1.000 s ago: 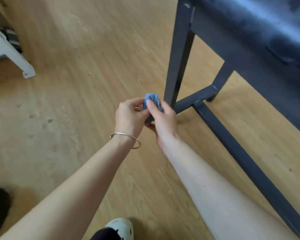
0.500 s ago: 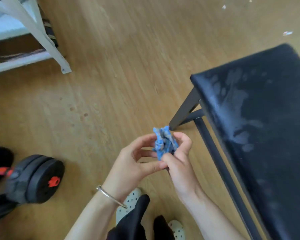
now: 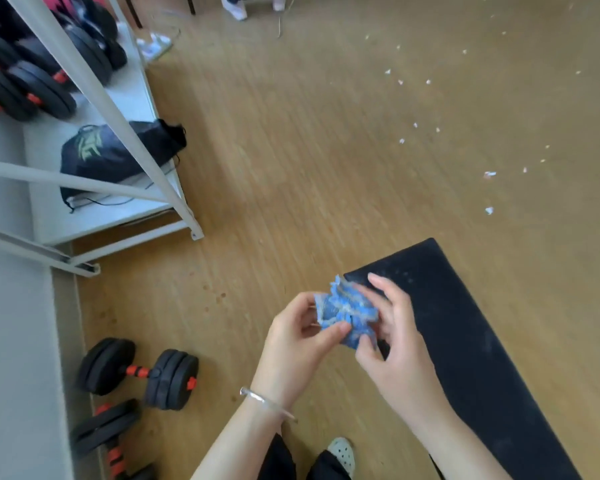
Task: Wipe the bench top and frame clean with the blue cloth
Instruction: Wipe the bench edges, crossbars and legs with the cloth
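A crumpled blue cloth (image 3: 347, 311) is held between both hands above the near left corner of the black bench top (image 3: 471, 341). My left hand (image 3: 297, 344), with a silver bangle on its wrist, pinches the cloth's left side with thumb and fingers. From the right, my right hand (image 3: 394, 344) grips it, its fingers spread over the cloth. The padded bench top runs from the centre to the bottom right and shows pale smears and specks. The bench frame is hidden beneath the top.
A white metal rack (image 3: 94, 109) at left holds black weight plates (image 3: 32, 84) and a dark drawstring bag (image 3: 118, 152). Black and red dumbbells (image 3: 139, 368) lie on the wooden floor at lower left. White scraps (image 3: 489, 174) litter the floor at upper right. My shoe (image 3: 342, 453) is below.
The view has risen from beside the bench leg to above the bench top. Both hands stay on the blue cloth, which now looks more opened out.
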